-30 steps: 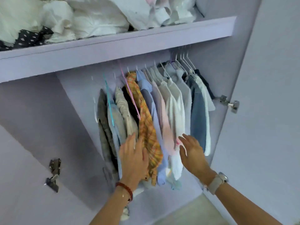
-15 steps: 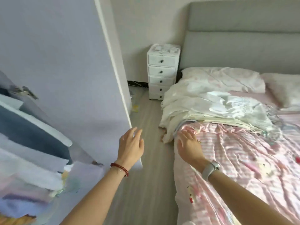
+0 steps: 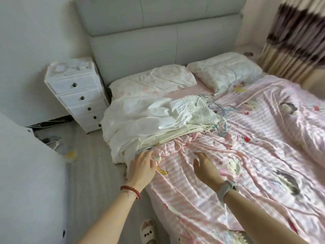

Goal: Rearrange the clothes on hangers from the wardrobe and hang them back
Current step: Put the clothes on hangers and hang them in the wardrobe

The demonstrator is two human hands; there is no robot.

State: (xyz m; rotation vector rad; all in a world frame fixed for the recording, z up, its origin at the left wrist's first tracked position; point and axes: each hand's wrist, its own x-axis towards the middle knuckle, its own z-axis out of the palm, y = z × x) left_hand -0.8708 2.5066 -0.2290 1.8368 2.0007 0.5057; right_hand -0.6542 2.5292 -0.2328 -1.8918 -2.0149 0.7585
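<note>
Left arm: reaches forward from the lower middle of the view, a red bead bracelet [image 3: 131, 190] at the wrist.
Left hand [image 3: 142, 169]: palm down, back to the camera, at the bed's near-left edge. Fingers straight and close together, gripping nothing; the tips meet the lower hem of the clothes.
Right arm: comes in from the lower right, a pale watch [image 3: 226, 188] on the wrist.
Right hand [image 3: 204, 166]: palm down over the striped duvet, fingers straight and slightly spread, holding nothing. Whether it touches the cover or hovers just above it cannot be told.
Clothes [image 3: 149, 120]: a stack of white and cream garments lying flat on the left part of the bed, hems hanging over the bed's edge toward the floor. It lies just beyond the left fingertips and ahead and to the left of the right hand, apart from it.
Hangers [image 3: 222, 118]: thin wire hooks, pale blue and white, sticking out of the stack's right end onto the duvet.
Duvet [image 3: 263, 155]: pink and white stripes with cartoon figures, a banana and strawberries; a small embroidered mark near the strawberries is too blurred to read.
Pillows [image 3: 153, 81]: two, at the grey headboard [image 3: 158, 32].
Drawers [image 3: 77, 95]: a white chest beside the bed's head, left.
Slipper [image 3: 147, 231]: on the floor between the arms.
</note>
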